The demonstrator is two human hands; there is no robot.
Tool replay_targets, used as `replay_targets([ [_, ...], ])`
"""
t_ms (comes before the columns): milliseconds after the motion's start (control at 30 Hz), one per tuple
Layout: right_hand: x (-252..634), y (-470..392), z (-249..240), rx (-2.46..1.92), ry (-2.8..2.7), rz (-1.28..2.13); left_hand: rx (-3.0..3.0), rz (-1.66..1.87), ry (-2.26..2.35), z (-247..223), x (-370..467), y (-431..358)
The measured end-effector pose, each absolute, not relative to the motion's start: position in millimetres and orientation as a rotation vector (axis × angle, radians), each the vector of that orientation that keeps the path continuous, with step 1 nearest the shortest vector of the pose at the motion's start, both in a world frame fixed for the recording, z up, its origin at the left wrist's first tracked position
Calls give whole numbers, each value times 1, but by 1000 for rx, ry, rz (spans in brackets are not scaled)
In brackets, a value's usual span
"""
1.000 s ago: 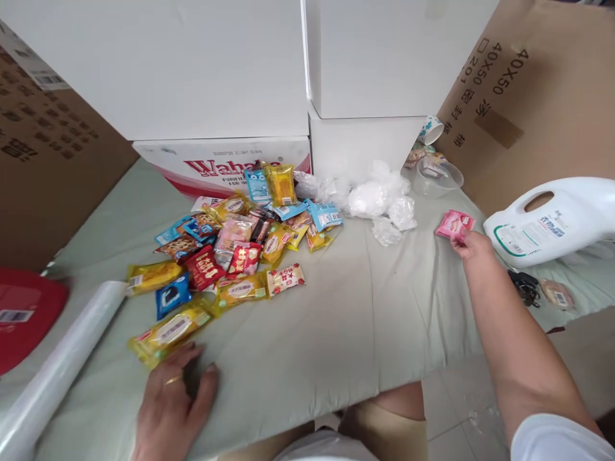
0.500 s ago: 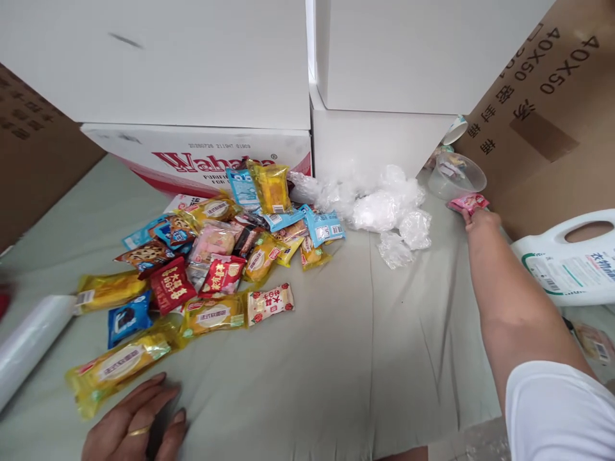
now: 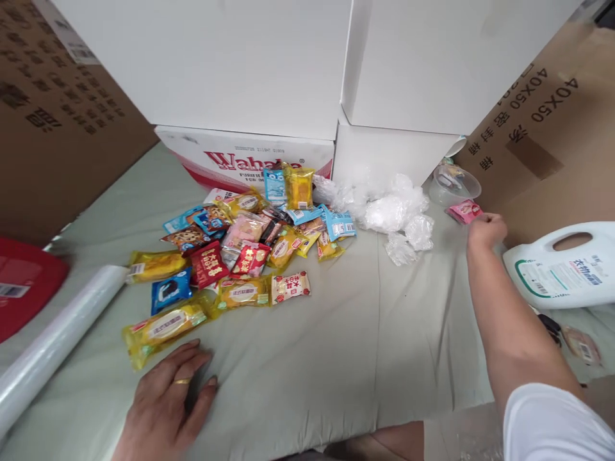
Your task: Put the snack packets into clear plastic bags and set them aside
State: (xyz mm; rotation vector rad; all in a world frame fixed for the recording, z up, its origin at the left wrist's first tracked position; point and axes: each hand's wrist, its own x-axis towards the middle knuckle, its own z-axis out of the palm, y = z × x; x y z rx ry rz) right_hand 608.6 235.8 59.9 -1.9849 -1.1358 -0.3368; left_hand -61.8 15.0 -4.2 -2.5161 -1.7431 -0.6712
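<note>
My left hand (image 3: 168, 397), with a ring on one finger, rests on the grey-green cloth with its fingers apart and nothing in them. Just beyond its fingertips lies a long yellow-wrapped snack (image 3: 166, 326), at the near edge of a heap of packaged snacks (image 3: 250, 256). Far to the right, my right hand (image 3: 487, 229) is curled closed beside a pink packet (image 3: 464, 211). Its fingertips are hidden, so what they hold, if anything, cannot be seen. A clear plastic bowl (image 3: 439, 189) with small items inside stands just behind the packet.
Crumpled clear plastic bags (image 3: 389, 211) lie mid-back, before white boxes (image 3: 250, 150). Brown cardboard (image 3: 557, 134) walls the right side. A white detergent jug (image 3: 562, 269) lies right of my forearm. At left are a plastic roll (image 3: 57, 346) and a red object (image 3: 26, 282).
The view has shifted left, so the snacks appear farther right. My right hand has drawn slightly rightward from the pink packet, which stays near the bowl. My left hand remains by the yellow snack.
</note>
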Motion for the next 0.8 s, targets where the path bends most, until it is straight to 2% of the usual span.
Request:
replay_targets([
  [167, 522, 196, 40, -1908, -1485, -114, -2558, -755, -1718, -9, -65, 13],
  [300, 455, 169, 24, -2022, -1744, 123, -2538, -1047, -1822, -1, -65, 8],
  [400, 417, 148, 26, -1970, -1559, 173, -2444, -1348, -1958, 17, -49, 2],
  [533, 351, 109, 39, -1759, -1249, 477, -2608, -1776, -2294, 36, 4, 9],
  [600, 312, 88, 44, -1709, -1215, 612, -2658, -2108, -2485, 36, 39, 25],
  [667, 280, 72, 47, -1661, -1209, 769, -2619, -2397, -2514, 31, 69, 48],
  [800, 262, 60, 53, -1493, -1032, 1139, -2591, -2726, -2423, 14, 97, 90],
])
